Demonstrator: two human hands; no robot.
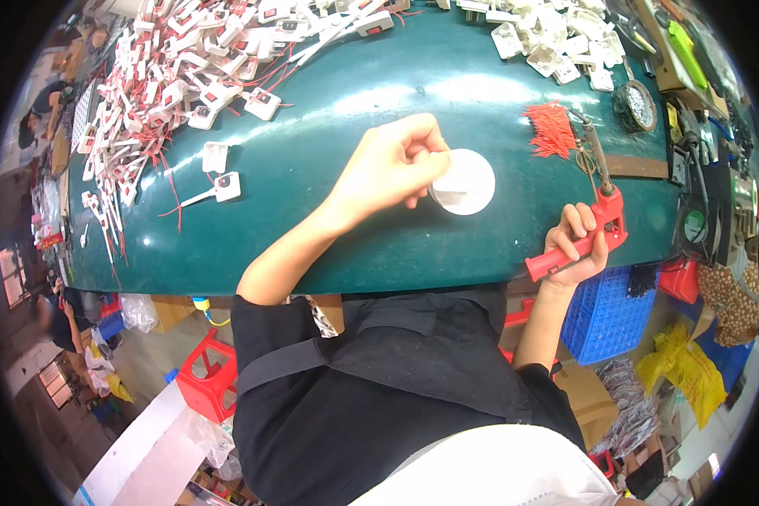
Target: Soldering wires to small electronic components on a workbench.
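My left hand (401,164) is closed in a pinch at the left edge of a white round dish-like piece (468,187) on the green table. What sits between those fingertips, if anything, is hidden. My right hand (578,249) is wrapped around the red handle of a soldering gun (605,215) near the table's right front. Its metal tip points up and away, toward a bundle of short red wires (551,129). To the left of my left hand lie a white plastic housing (215,157) and a small white switch piece with red wire (226,186).
A big heap of white switch pieces with red wires (202,76) covers the far left. White plastic shells (557,38) are piled at the far right, near a small round tin (634,106). A blue crate (605,316) and a red stool (207,375) stand below the table edge.
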